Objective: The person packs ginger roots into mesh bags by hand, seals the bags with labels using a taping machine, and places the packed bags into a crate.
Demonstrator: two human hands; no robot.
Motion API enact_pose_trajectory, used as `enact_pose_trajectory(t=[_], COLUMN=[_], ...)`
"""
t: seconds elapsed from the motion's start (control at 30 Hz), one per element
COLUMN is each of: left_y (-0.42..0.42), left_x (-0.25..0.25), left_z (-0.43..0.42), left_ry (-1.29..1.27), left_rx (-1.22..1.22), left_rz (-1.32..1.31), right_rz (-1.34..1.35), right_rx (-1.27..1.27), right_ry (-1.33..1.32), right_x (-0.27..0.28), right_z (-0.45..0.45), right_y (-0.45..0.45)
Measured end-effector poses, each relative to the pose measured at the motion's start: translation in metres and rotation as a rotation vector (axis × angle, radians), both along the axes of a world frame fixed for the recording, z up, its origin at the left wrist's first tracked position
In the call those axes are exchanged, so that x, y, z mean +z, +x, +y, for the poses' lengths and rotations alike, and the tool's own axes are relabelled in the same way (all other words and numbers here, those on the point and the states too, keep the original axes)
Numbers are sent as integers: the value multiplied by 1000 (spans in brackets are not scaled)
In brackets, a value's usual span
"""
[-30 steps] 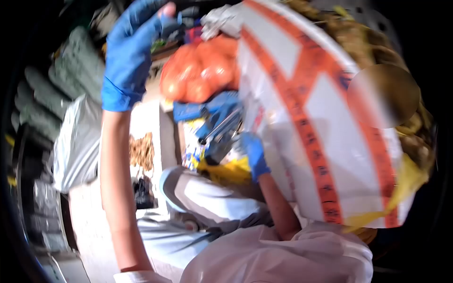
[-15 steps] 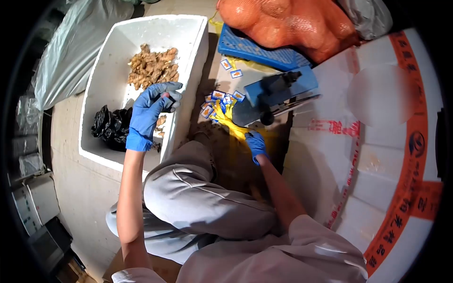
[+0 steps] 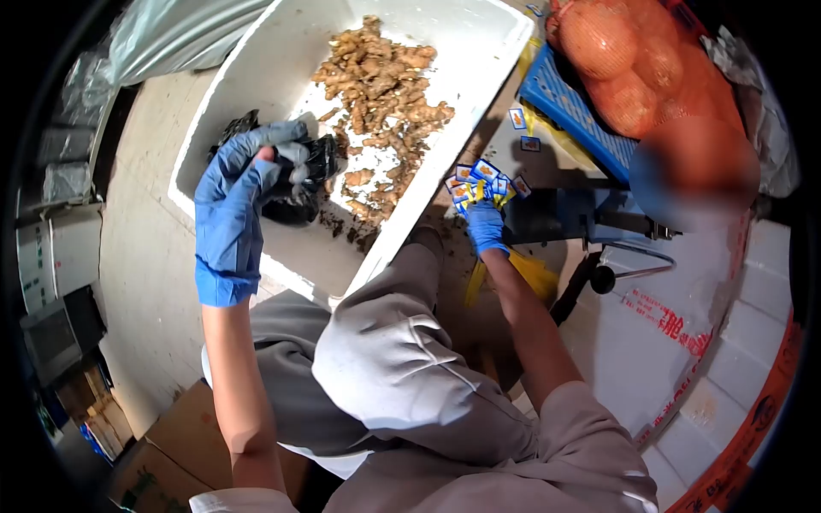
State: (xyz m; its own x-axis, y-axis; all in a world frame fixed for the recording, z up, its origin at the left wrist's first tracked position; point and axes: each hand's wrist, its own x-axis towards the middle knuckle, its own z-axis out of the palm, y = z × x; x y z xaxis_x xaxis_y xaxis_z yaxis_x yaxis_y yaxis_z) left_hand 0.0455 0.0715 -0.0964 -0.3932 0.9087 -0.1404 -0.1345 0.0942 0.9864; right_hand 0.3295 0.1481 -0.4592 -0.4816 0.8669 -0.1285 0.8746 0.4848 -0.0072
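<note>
My left hand point(image 3: 244, 201), in a blue glove with the thumb tip bare, is raised over the near-left part of a white foam box point(image 3: 432, 167). Its fingers are curled to the thumb; what they pinch, if anything, is hidden. Behind it in the box lies a crumpled black plastic bag point(image 3: 295, 205). Pieces of ginger root point(image 3: 376, 77) are heaped toward the far side. My right hand point(image 3: 485, 227), also gloved in blue, closes around a bunch of yellow mesh bags point(image 3: 534, 275). Blue-and-white labels point(image 3: 483, 171) fan out just beyond its fingers.
An orange net sack point(image 3: 607, 60) of round produce rests by a blue plastic crate point(image 3: 569, 111) at the far right. A metal device with a black knob point(image 3: 602, 280) stands right of my right hand. White taped boxes point(image 3: 658, 350) fill the right side.
The view has shifted, so the foam box appears larger and further right. My right hand has moved up the yellow mesh bags to their labelled end. My left hand stays curled.
</note>
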Motion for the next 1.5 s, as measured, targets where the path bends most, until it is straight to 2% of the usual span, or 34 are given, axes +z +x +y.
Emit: enact_pose_trajectory(t=[0.1, 0.13, 0.17, 0.23, 0.27, 0.33, 0.37, 0.47, 0.53, 0.57, 0.63, 0.67, 0.7, 0.73, 0.77, 0.83, 0.87, 0.9, 0.93, 0.97, 1.03, 1.07, 1.1, 1.13, 1.17, 1.23, 1.27, 1.33, 1.37, 1.43, 1.5], left_y=[-17, -19, -26, -24, -24, -25, -25, -31, -31, -31, -26, -21, -15, -6, 3, 29, 38, 44, 46, 38, 32, 21, 18, 4, -12, -18, -16, -15, -16, -18, -20], left_x=[-4, -7, -15, -12, -13, -12, -11, -13, -18, -23, -26, -23, -28, -34, -36, -17, -9, -4, 0, 3, 11, 5, 7, -2, -12, -4, -1, 6, 7, 14, 20], left_z=[-4, -5, -8, -11, -11, -17, -19, -25, -26, -24, -22, -23, -20, -16, -11, -12, -11, -10, -11, -12, -13, -12, -14, -12, -10, -14, -15, -19, -19, -21, -24], left_ry=[-8, -9, -36, -21, -14, 1, -17, -48, -38, -26, 16, -37, -32, -80, -125, -196, -182, -171, 15, 0, 82, 151, 153, 187, 214, 228, 245, 260, 304, 363, 361], left_rx=[47, 68, 69, 24, 3, -12, 4, 19, -10, -32, -99, -162, -236, -350, -469, -519, -560, -598, -633, -662, -468, -486, -325, -306, -285, -220, -154, -104, -89, -76, -224], left_rz=[14, -7, -24, -75, -90, -127, -123, -143, -151, -178, -250, -244, -347, -544, -735, -827, -908, -989, -1029, -1129, -1016, -957, -935, -863, -791, -820, -774, -720, -675, -631, -548], right_rz=[-84, 213, 210, 375, 375, 687, 684, 855, 1281, 1280, 1164, 1652, 1556, 1599, 1656, 1650, 1360, 1208, 1071, 1107, 872, 812, 752, 861, 691, 710, 720, 580, 590, 1024, 1212], right_rx=[56, -152, -131, 69, 92, -127, -107, -268, -669, -658, -670, -504, -332, -199, -154, -98, 263, 451, 645, 688, 697, 714, 732, 806, 819, 662, 661, 195, 190, 545, 287], right_ry=[31, -71, -63, 414, 419, 472, 472, 296, -212, -200, 214, -25, 8, 40, -67, -269, 197, 212, 218, -204, -313, -269, -225, -128, -173, -293, -290, -801, -794, -431, -552], right_x=[-4, 31, 44, 64, 73, 97, 108, 136, 166, 186, 259, 273, 306, 317, 338, 401, 409, 413, 417, 418, 405, 397, 386, 373, 366, 362, 362, 370, 365, 360, 362], right_z=[2, -1, -3, -3, -4, -8, -10, -11, -3, -4, -13, -10, -12, -3, 3, -24, -30, -39, -47, -59, -84, -96, -104, -109, -109, -114, -114, -115, -111, -98, -74], right_y=[17, 15, 18, 22, 20, 9, 4, -6, -9, -14, -43, -41, -46, -49, -55, -84, -88, -94, -100, -108, -116, -115, -112, -112, -106, -104, -104, -105, -105, -112, -116])
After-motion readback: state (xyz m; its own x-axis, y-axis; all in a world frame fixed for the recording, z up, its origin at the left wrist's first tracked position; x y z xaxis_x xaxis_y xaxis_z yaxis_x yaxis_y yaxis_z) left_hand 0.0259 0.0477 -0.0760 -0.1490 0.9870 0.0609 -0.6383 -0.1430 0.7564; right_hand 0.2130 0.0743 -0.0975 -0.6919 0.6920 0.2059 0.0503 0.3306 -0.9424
